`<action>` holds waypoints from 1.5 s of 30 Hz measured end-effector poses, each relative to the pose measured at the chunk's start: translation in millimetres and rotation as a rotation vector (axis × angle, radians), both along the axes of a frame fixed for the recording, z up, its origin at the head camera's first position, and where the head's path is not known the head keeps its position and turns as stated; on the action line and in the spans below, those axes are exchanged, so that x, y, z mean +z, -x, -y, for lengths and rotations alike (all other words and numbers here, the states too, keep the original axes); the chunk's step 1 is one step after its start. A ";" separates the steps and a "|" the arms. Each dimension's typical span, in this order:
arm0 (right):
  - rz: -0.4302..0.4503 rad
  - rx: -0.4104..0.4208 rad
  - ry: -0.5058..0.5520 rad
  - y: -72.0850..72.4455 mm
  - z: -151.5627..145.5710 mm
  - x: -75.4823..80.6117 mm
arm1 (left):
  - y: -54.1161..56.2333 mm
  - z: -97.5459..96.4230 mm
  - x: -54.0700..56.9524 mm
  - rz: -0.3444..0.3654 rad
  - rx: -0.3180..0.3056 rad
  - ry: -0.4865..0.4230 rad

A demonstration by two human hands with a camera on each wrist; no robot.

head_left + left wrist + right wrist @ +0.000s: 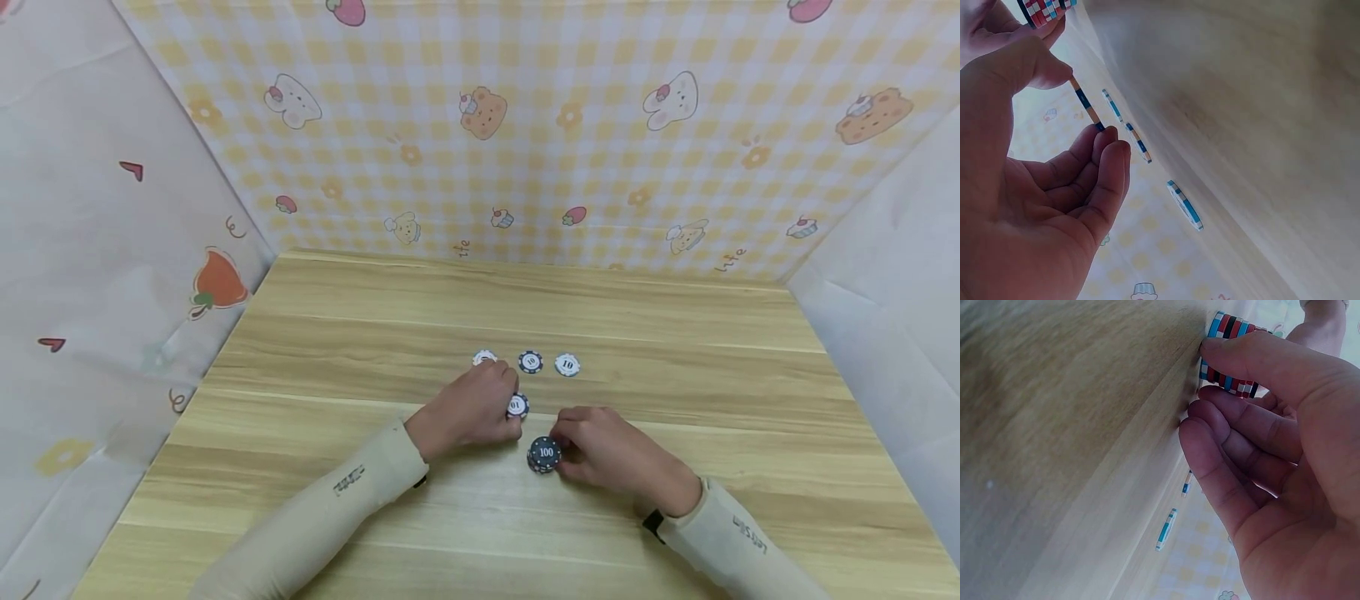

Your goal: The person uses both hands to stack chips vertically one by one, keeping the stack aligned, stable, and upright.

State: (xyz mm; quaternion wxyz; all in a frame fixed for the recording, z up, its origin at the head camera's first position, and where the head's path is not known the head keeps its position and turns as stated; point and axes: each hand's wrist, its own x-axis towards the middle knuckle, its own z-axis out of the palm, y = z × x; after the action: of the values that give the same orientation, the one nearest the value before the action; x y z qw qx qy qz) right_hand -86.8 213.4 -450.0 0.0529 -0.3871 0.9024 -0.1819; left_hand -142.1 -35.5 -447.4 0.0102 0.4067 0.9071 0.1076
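Note:
In the head view my left hand [472, 410] pinches a dark-and-white poker chip [517, 405] marked 10. The left wrist view shows that chip [1087, 105] edge-on, gripped between thumb and fingertips. To its right, my right hand [611, 450] holds the side of a stack of poker chips [544, 454] with a black 100 chip on top. Seen from the right wrist, the stack [1238, 384] has red, blue, black and white edges, with thumb and fingers around it. Farther back lie a white chip [484, 357], partly hidden by the left hand, a dark-rimmed 10 chip [531, 361] and a light-rimmed 10 chip [567, 364].
The chips lie on a wood-grain table [360, 317]. Behind it hangs a yellow checked cloth [525, 167] with cartoon prints. White sheets [97, 233] border the table at left and right.

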 end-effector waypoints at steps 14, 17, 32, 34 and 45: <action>0.006 0.004 -0.002 0.3 0.4 0.2 | -7.4 -0.1 1.4 -0.004 -0.004 -0.014; 0.007 0.002 -0.003 0.7 0.1 -0.2 | -8.0 -0.1 0.7 -0.007 -0.011 -0.019; 0.015 -0.007 0.010 0.4 -0.6 -0.9 | -10.9 -2.1 -0.8 -0.056 -0.038 -0.015; 0.017 -0.008 0.012 0.4 -0.5 -0.8 | -11.4 -2.5 -0.2 -0.063 -0.042 -0.011; 0.018 -0.009 0.019 0.5 -0.3 -0.9 | -14.9 -3.8 2.0 -0.065 -0.049 -0.023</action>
State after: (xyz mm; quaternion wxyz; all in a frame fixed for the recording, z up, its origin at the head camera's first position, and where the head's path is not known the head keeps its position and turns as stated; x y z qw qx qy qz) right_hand -87.3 213.7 -450.9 0.0564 -0.3821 0.9018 -0.1941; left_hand -127.3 -31.7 -445.4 -0.0212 0.4323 0.8954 0.1045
